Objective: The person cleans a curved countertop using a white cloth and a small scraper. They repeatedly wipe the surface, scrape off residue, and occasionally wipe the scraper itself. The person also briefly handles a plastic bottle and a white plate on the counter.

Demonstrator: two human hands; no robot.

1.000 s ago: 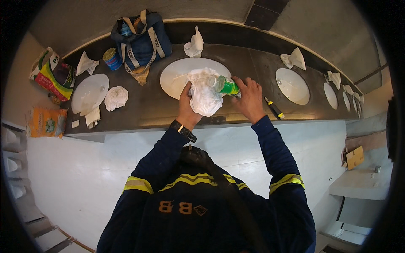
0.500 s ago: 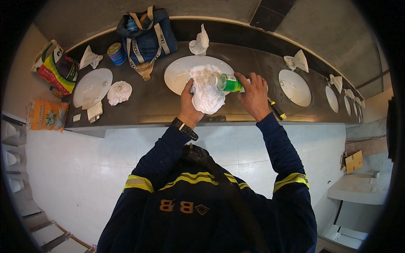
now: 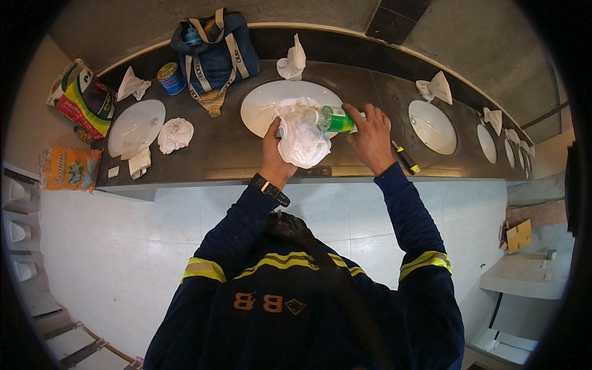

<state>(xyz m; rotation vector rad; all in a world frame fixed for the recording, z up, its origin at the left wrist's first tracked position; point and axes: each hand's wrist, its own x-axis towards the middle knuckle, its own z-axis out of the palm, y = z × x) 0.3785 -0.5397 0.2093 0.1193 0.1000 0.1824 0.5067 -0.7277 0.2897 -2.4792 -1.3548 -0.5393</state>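
My left hand (image 3: 275, 155) is closed on a crumpled white cloth (image 3: 303, 147), which it holds over the near part of the middle sink (image 3: 256, 108). In my right hand (image 3: 372, 140) is a clear bottle with a green label (image 3: 337, 119), lying nearly level. Its mouth end points left and rests against or just above the cloth; I cannot tell which. The palm hides the bottle's base. A cutter with a yellow and black handle (image 3: 406, 160) lies on the dark counter to the right of my right hand.
Left along the counter (image 3: 216, 148) are a blue bag (image 3: 222, 52), a blue tin (image 3: 171, 79), another white cloth (image 3: 175, 135) and a second sink (image 3: 137, 128). Colourful sacks (image 3: 83, 102) stand at the far left end. Further sinks (image 3: 431, 126) line the right, white wrapped taps behind them.
The white cloth's folds have shifted a little in my left hand. My right hand and the bottle stay almost in place.
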